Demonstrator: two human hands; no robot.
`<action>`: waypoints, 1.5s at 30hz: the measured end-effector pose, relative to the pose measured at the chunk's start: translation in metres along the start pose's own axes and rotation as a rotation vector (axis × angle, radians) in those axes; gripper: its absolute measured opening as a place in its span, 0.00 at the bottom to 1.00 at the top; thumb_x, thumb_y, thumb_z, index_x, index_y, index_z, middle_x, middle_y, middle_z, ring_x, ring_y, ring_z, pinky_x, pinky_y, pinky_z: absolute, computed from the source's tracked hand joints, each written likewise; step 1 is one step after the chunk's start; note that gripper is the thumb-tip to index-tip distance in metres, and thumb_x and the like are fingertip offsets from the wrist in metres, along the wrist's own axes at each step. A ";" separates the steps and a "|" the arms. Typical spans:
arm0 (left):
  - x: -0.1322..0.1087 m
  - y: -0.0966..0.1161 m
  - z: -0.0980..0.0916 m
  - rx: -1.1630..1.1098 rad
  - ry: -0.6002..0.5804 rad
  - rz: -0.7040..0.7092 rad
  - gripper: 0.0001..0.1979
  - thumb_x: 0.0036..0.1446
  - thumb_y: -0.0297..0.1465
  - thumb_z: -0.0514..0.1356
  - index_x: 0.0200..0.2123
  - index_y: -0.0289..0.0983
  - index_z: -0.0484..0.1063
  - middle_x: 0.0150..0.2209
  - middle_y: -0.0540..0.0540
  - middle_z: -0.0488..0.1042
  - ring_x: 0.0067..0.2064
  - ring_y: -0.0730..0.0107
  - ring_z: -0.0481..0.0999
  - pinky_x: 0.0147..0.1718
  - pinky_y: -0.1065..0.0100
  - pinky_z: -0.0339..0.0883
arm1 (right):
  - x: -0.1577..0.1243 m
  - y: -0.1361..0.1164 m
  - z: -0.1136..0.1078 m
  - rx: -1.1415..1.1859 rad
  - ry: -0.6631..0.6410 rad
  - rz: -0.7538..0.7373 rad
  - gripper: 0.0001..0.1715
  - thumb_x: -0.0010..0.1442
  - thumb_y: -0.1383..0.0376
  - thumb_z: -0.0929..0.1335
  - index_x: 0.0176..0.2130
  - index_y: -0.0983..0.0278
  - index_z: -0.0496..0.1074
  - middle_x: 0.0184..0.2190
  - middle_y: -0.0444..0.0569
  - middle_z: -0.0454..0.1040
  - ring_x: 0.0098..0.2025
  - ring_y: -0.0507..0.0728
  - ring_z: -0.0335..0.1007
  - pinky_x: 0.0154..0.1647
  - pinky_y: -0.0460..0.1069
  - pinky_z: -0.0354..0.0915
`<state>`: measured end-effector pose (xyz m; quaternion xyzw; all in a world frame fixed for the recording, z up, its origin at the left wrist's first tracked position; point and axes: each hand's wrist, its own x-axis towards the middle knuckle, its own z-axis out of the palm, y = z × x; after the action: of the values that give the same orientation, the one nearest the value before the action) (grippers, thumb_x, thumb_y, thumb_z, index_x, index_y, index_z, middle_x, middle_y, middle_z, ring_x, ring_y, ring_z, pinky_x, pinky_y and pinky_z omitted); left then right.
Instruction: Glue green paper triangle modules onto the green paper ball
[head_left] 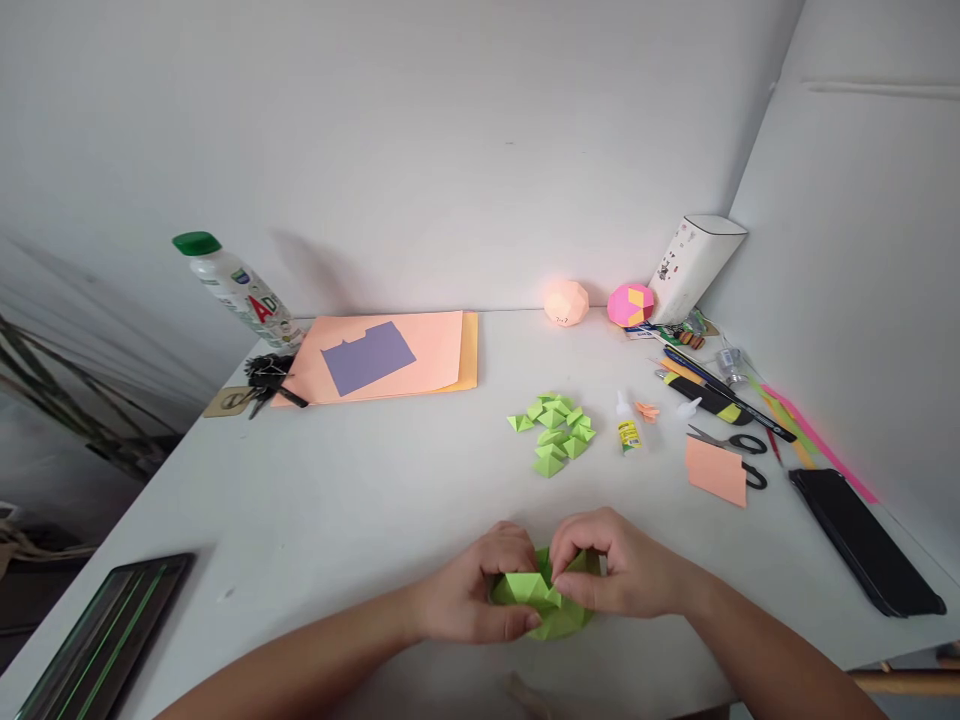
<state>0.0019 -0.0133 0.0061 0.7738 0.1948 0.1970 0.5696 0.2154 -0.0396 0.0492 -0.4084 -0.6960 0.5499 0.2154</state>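
Note:
Near the table's front edge, both my hands are on a green folded-paper shape point(551, 628), hollow at the top and built of joined facets. My left hand point(491, 585) grips its left side, thumb in front and fingers behind the rim. At the right, my right hand point(619, 565) pinches the paper at the rim between thumb and forefinger. Part of the shape is hidden behind my fingers. Farther back lies a loose heap of small green folded-paper pieces point(551, 430). A small glue bottle point(627, 425) lies to the right of that heap.
Scissors point(731, 440) lie partly under a peach paper piece point(716, 470) at the right. Beyond them are a cutter point(709, 397) and a black phone point(866, 540). Peach sheets point(442, 345), a white bottle point(244, 295) and two paper balls point(566, 303) stand along the back.

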 end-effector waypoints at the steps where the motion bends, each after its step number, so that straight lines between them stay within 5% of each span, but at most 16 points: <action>1: 0.000 0.001 0.000 -0.010 0.003 0.013 0.18 0.51 0.45 0.57 0.21 0.38 0.60 0.22 0.49 0.62 0.32 0.66 0.64 0.40 0.62 0.58 | -0.001 0.000 0.001 0.003 0.006 0.003 0.04 0.53 0.68 0.67 0.28 0.66 0.72 0.28 0.46 0.72 0.30 0.52 0.66 0.31 0.46 0.63; 12: -0.001 0.002 0.000 -0.076 0.040 0.089 0.16 0.53 0.41 0.57 0.19 0.40 0.61 0.22 0.47 0.69 0.29 0.67 0.66 0.40 0.58 0.61 | -0.007 -0.009 0.016 -0.049 0.100 0.030 0.06 0.50 0.72 0.65 0.24 0.64 0.63 0.25 0.43 0.71 0.25 0.49 0.60 0.23 0.43 0.55; 26: -0.001 -0.002 0.000 -0.093 0.021 0.075 0.15 0.53 0.41 0.57 0.20 0.40 0.59 0.23 0.46 0.71 0.29 0.66 0.67 0.40 0.58 0.61 | -0.006 -0.010 0.017 -0.026 0.103 -0.024 0.07 0.51 0.73 0.64 0.24 0.64 0.62 0.25 0.43 0.70 0.23 0.48 0.58 0.23 0.44 0.54; 45: 0.001 0.003 -0.003 -0.146 -0.013 0.052 0.17 0.53 0.45 0.57 0.21 0.40 0.63 0.22 0.47 0.66 0.29 0.65 0.64 0.39 0.57 0.60 | -0.006 -0.011 0.015 0.002 0.098 0.090 0.06 0.51 0.72 0.65 0.24 0.64 0.65 0.22 0.41 0.67 0.23 0.48 0.57 0.19 0.42 0.51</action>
<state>0.0014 -0.0116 0.0102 0.7362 0.1560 0.2206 0.6205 0.2041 -0.0543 0.0558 -0.4657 -0.6648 0.5392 0.2248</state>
